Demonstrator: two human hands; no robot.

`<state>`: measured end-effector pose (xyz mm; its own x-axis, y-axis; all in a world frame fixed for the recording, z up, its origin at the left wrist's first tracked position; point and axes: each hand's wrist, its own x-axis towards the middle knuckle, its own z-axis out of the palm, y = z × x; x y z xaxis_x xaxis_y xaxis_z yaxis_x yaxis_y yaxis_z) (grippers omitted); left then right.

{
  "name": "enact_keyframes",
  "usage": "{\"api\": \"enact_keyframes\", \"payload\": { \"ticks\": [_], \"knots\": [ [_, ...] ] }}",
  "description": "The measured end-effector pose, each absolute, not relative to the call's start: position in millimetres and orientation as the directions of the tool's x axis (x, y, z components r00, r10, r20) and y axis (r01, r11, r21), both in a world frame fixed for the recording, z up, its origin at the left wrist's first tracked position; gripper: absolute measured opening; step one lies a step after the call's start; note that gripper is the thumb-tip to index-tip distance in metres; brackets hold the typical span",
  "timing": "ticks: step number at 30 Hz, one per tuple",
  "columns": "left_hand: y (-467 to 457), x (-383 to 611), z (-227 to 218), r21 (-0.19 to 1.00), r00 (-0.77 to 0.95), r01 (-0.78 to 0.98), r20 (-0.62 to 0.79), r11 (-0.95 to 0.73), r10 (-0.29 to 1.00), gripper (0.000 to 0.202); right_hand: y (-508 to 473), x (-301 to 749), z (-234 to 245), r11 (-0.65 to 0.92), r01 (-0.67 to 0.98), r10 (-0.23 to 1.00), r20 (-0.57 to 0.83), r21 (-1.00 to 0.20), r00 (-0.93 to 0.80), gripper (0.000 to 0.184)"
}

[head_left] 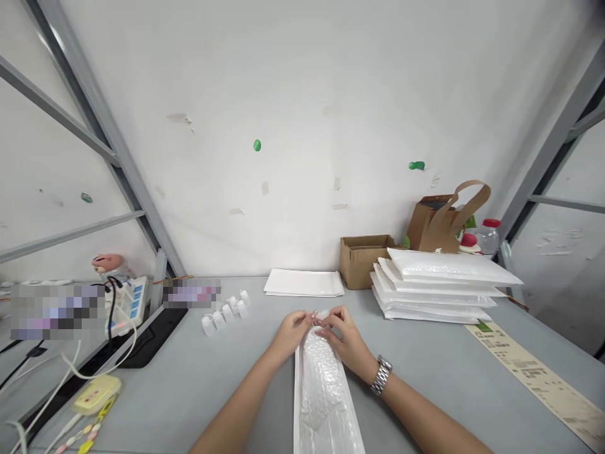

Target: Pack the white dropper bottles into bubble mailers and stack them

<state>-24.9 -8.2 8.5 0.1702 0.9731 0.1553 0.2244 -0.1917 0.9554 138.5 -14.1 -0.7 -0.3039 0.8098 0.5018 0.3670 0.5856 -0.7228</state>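
Observation:
A white bubble mailer lies lengthwise on the grey table, its bubbled lining showing, with its far end lifted in a narrow fold. My left hand and my right hand meet at that far end, and the fingertips of both pinch its edge. A metal wristwatch sits on my right wrist. Beyond my hands, a stack of white padded mailers lies to the right, and a flat pile of white envelopes lies straight ahead.
Several small white bottles stand left of my hands. A cardboard box, paper bag and red-lidded jar stand at the back right. A power strip and cables lie left. A printed paper strip lies right.

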Motion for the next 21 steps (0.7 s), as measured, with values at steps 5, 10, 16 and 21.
{"api": "enact_keyframes", "payload": {
  "ticks": [5, 10, 16, 21],
  "knots": [
    [-13, -20, 4, 0.913, 0.081, 0.326, 0.232, -0.246, 0.969, 0.036, -10, 140, 0, 0.579, 0.357, 0.814, 0.544, -0.733, -0.203, 0.019],
    [-20, -15, 9, 0.997, -0.025, 0.036, 0.064, -0.063, 0.998, 0.071, -3, 145, 0, 0.521, 0.337, 0.831, 0.556, -0.784, 0.011, 0.023],
    [-31, -18, 25, 0.964, 0.426, -0.080, -0.198, 0.254, 0.883, 0.055, 5, 152, 6, 0.278, -0.011, 0.933, 0.267, -0.961, 0.239, 0.052],
    [-34, -21, 25, 0.952, 0.480, -0.078, -0.225, 0.297, 0.848, 0.049, 1, 157, 21, -0.090, -0.337, 0.996, -0.083, -0.937, -0.036, 0.060]
  ]
}}
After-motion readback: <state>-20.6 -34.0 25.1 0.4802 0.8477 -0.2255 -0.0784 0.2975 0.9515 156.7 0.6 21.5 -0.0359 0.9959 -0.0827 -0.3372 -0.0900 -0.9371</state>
